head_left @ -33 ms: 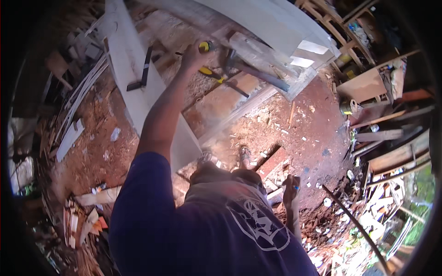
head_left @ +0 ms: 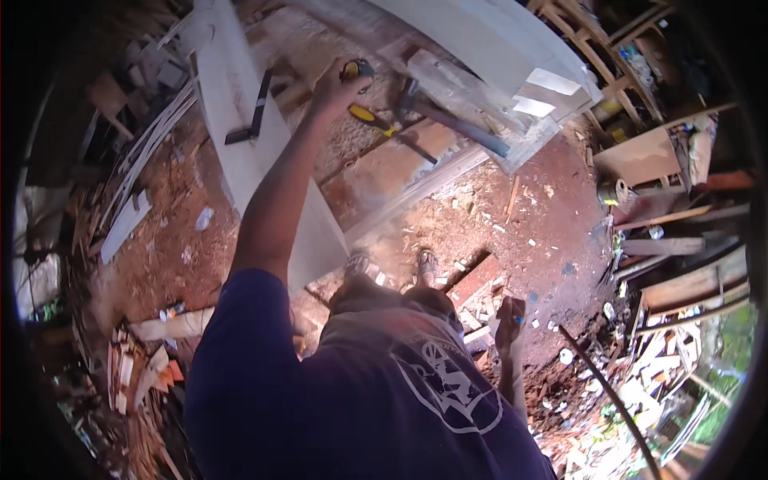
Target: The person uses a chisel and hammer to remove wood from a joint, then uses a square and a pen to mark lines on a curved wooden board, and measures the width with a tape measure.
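Observation:
My left hand [head_left: 334, 90] is closed round a yellow and black tape measure [head_left: 356, 70], above the workbench. Just beside that hand lies a chisel-like tool [head_left: 373, 118] with a yellow and black handle and a dark blade. A hammer [head_left: 460, 128] rests to its right, its handle pointing right. To the left, a black try square [head_left: 258, 112] sits on a long pale board [head_left: 228, 80]. My right hand [head_left: 510, 324] hangs low at my right side, fingers curled; a small blue bit shows at them, too small to name.
A wide pale panel [head_left: 472, 40] lies across the far side of the bench. Wood scraps [head_left: 480, 308] and shavings litter the reddish earth floor [head_left: 552, 216] near my feet. Stacked timber [head_left: 668, 248] stands at the right, and thin strips [head_left: 152, 152] lean at the left.
The whole view has shifted slightly. My left hand has turned a little with the tape measure and shows more of its dark side. The bench tools stay in place.

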Motion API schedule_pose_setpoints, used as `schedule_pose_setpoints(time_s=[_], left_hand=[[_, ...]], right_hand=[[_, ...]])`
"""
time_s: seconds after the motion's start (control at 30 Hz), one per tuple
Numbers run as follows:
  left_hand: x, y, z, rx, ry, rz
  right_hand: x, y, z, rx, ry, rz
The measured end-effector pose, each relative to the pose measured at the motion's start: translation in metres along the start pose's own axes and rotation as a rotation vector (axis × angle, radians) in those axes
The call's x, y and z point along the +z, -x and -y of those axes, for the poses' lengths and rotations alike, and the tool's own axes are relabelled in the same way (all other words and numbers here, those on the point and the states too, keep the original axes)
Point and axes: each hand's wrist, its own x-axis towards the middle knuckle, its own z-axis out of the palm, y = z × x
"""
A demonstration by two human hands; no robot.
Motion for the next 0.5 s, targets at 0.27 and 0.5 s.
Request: schedule_pose_setpoints(time_s=[0.27,0.5], left_hand=[[0.001,0.307,-0.084,-0.424,0.563,0.235],[0.016,0.423,-0.093,-0.342,0.173,0.174]], right_hand=[[0.038,-0.101,0.157,-0.058,-0.308,0.925],[0.097,-0.06,0.182,-0.338,-0.096,1.421]])
